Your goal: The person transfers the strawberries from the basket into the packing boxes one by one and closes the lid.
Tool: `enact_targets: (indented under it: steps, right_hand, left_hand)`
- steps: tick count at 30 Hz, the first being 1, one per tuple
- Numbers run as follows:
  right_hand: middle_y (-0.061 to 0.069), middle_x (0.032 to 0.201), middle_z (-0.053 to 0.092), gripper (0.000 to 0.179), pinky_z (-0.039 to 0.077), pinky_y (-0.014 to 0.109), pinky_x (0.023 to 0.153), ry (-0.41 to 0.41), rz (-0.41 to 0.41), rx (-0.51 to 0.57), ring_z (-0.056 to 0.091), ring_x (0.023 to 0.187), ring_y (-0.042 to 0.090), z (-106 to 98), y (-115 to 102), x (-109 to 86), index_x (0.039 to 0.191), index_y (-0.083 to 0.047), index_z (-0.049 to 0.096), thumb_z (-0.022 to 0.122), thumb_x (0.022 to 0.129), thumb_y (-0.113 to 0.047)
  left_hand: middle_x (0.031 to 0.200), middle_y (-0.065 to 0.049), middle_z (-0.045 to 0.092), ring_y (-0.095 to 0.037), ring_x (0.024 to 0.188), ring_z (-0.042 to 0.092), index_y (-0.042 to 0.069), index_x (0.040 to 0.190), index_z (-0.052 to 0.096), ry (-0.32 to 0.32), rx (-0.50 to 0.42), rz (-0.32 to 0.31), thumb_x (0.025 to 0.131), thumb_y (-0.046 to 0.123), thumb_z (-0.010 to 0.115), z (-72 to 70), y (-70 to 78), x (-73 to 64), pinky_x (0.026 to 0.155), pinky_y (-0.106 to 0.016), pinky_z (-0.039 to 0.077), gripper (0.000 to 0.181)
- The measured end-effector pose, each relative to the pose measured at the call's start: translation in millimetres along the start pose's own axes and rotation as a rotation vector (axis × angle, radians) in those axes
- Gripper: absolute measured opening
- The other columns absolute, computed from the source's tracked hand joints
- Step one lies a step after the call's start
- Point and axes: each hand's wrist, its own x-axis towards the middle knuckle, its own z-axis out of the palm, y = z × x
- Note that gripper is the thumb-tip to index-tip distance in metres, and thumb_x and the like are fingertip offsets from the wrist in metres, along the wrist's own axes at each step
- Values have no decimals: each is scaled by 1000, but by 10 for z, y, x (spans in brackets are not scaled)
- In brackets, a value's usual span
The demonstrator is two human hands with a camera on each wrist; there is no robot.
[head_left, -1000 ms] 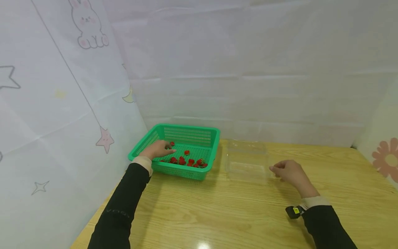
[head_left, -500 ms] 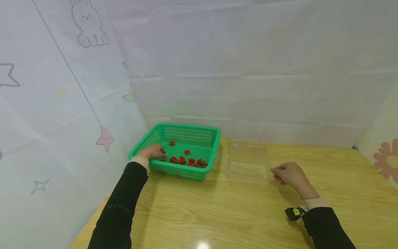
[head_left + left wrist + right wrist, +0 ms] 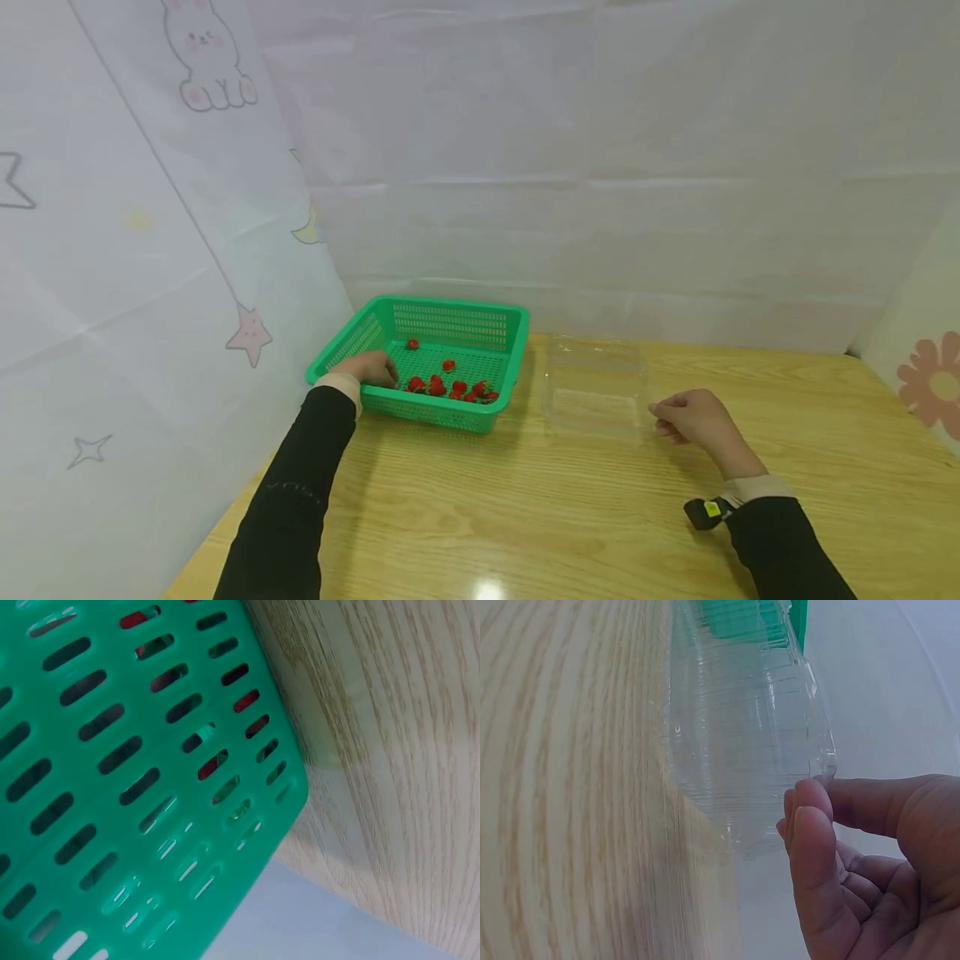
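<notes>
From the head view, we see the left hand point(image 3: 367, 369) reaching over the near left side of the green basket point(image 3: 427, 407). The red strawberries point(image 3: 437, 387) are in there, most of them in a bunch along the near wall. The bunch starts just beside the left fingers and goes off to the right, the same way as the basket's long side. Two strawberries sit apart, farther back. The left hand is much nearer to them all than the right hand point(image 3: 697, 417). The clear box point(image 3: 596, 404) is on the table point(image 3: 487, 517) between the basket and the right hand. The left fingers bend down and we can't see their tips, so we cannot tell if they pinch a strawberry. The box is hard to make out, because the table shows right through it.

From the left wrist view, we see the basket's wall with its slots, and wood beside it. Red and green bits peek through the slots, but we can't count them. The left hand isn't in this view at all.

From the right wrist view, which is turned on its side, the right thumb and fingers pinch the rim of the box at one corner. The basket shows green behind the box's far end, but most of it is cut off.
</notes>
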Motion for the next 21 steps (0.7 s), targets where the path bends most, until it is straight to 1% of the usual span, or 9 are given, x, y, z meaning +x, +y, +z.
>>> enact_targets:
  steps: [5,10,12,13,14,15,17,19,21]
  right_hand:
    - [13,81,68,40,57,34,62,5,12,19,68,72,25,18,-3,-2,115,19,57,58,99,-18]
    - [12,81,68,40,57,33,62,8,14,21,68,72,26,13,1,9,115,19,56,58,99,-18]
    - [12,81,68,40,57,34,63,6,15,20,68,72,25,8,3,14,115,18,56,58,99,-18]
    - [11,80,68,39,57,34,63,5,14,19,68,72,26,7,2,16,115,18,57,58,99,-18]
    - [11,80,68,39,57,35,63,5,14,16,68,72,25,7,2,16,114,18,57,58,99,-18]
    - [10,79,68,39,57,35,63,5,13,16,68,72,25,7,1,16,114,18,57,58,99,-18]
    - [10,79,68,39,57,35,63,6,11,10,68,72,25,10,-1,15,114,18,58,58,99,-18]
    - [9,78,68,38,57,36,64,6,7,3,68,72,25,15,-1,12,113,18,58,58,99,-18]
    - [9,78,68,38,57,36,64,6,5,-3,68,72,25,20,-1,9,113,18,59,58,99,-18]
  left_hand:
    - [121,-12,62,-36,115,55,8,111,71,-8,16,29,95,20,66,7,-12,34,89,-48,49,21]
    - [116,-10,64,-34,110,57,9,104,73,-1,4,31,94,18,66,-2,-17,49,87,-47,50,15]
    - [109,-6,65,-29,102,60,11,99,74,6,12,32,94,17,66,-3,-26,65,82,-44,52,11]
    - [101,-4,65,-25,94,60,11,93,74,0,8,31,94,16,65,-4,-29,74,79,-42,52,10]
    - [92,-2,63,-21,84,58,11,87,73,-3,6,32,94,15,65,-6,-33,84,74,-40,51,12]
    - [82,1,60,-17,75,53,12,80,71,-8,3,31,95,15,64,-5,-37,92,69,-37,49,16]
    - [65,2,46,-14,59,37,14,66,62,-16,-14,35,95,12,62,-5,-38,99,59,-33,41,29]
    - [56,1,32,-15,53,23,15,56,50,-23,-40,34,95,10,60,-3,-38,96,55,-33,32,40]
    - [54,2,26,-14,51,17,17,53,41,-13,-50,32,94,8,59,1,-39,88,52,-32,27,45]
